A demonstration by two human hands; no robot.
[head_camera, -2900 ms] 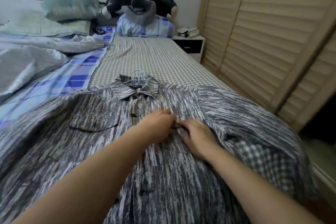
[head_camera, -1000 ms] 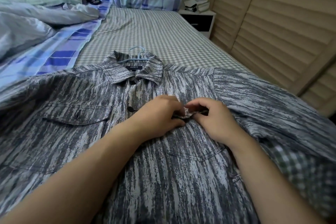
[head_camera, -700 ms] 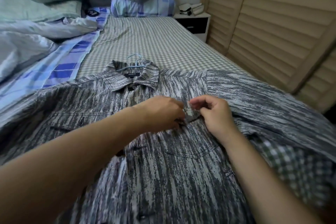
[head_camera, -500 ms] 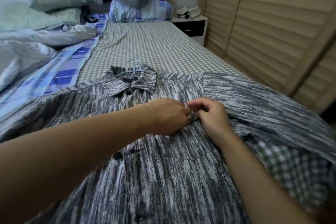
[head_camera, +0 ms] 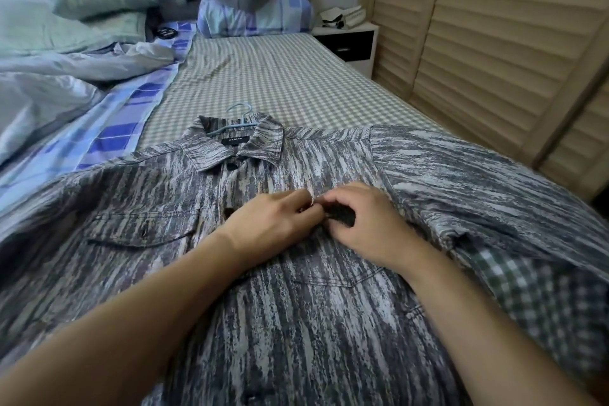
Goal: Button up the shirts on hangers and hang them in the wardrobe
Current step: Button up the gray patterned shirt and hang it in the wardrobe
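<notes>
On checked bed sheet [head_camera: 290, 82]: grey streaked button-front shirt [head_camera: 296, 323] lying flat on pale blue plastic hanger [head_camera: 238, 115]. Both hands pinching placket mid-chest, left hand [head_camera: 273, 224] and right hand [head_camera: 365, 224] staying put since a second ago; button likely still going through. Lower buttons waiting. Slatted wardrobe doors [head_camera: 494, 43] shut beside bed.
</notes>
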